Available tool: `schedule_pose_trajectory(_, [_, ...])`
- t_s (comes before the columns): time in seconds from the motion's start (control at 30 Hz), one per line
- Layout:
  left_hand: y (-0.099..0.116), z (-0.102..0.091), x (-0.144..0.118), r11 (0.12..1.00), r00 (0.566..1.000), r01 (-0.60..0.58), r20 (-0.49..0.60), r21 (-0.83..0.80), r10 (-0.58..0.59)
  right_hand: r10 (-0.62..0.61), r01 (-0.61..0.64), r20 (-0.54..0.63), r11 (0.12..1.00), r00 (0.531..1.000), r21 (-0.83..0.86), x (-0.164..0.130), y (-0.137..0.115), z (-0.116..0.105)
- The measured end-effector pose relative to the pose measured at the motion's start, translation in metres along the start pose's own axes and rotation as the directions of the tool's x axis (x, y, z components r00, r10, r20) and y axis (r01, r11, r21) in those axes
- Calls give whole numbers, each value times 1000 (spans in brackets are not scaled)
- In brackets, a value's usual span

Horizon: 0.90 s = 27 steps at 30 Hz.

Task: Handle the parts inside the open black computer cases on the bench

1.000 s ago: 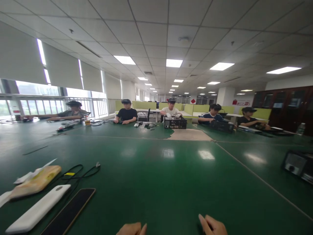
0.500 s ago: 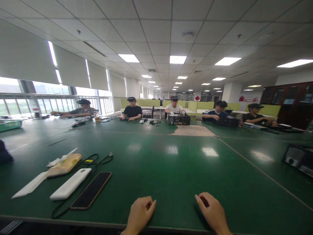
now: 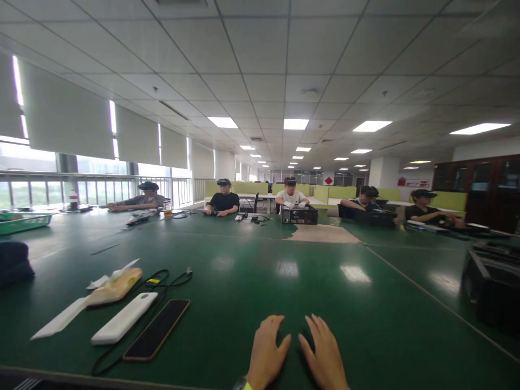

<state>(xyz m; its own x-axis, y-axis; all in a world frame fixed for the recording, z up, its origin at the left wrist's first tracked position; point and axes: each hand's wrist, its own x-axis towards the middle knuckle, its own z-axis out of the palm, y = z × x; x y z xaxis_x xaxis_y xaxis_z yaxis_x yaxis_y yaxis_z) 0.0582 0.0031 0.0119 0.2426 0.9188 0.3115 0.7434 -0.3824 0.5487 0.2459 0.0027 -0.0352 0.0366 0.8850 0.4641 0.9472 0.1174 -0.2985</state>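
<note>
Over the front of the green table (image 3: 227, 325), my left hand (image 3: 268, 349) has its fingers apart, with nothing in it. Just to its right, my right hand (image 3: 324, 352) is open too, fingers stretched forward and holding nothing. A small gap separates the two thumbs. Left of my left hand lies a smartphone (image 3: 157, 330) with a dark screen, the nearest object to it. Beside the phone are a white power bank (image 3: 124, 318) and a black cable (image 3: 163, 290). Behind these sits a tan wrapper (image 3: 116, 287) with white tissue (image 3: 60, 319).
A black computer case (image 3: 493, 281) stands at the right edge. Dark cloth (image 3: 15, 262) and a green basket (image 3: 24, 222) are at the left. Several people sit along the far side, one behind another computer case (image 3: 299, 215).
Both hands have come closer together, and their curled fingers have opened out. The camera view has tilted up and shifted slightly left.
</note>
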Motion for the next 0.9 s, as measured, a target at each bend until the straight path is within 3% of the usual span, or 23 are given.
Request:
schedule_pose_trajectory(0.1, [-6,18,-6,1000,1000,10,18,16,-10,-107,104,-66,993,992,-51,-7,2,8])
schedule_pose_trajectory(0.2, [-13,27,-8,1000,996,6,-85,-15,-7,-230,211,-183,970,956,-116,-13,-2,0])
schedule_pose_trajectory(0.33, [-19,28,-3,996,978,55,-195,-66,-67,-286,245,-310,955,907,-166,-23,-18,-29])
schedule_pose_trajectory(0.53, [-19,27,-3,993,967,38,-245,-110,-65,-217,153,-425,972,879,-178,-17,-24,-86])
schedule_pose_trajectory(0.67, [-17,25,-4,989,969,62,-230,-132,-92,-80,-10,-397,976,914,-219,24,16,-111])
schedule_pose_trajectory(0.77, [-15,22,-5,989,973,71,-210,-132,-98,67,-155,-260,930,963,-334,67,68,-122])
schedule_pose_trajectory(0.9, [-12,20,-8,983,975,93,-186,-158,-122,186,-218,-116,863,976,-456,110,139,-140])
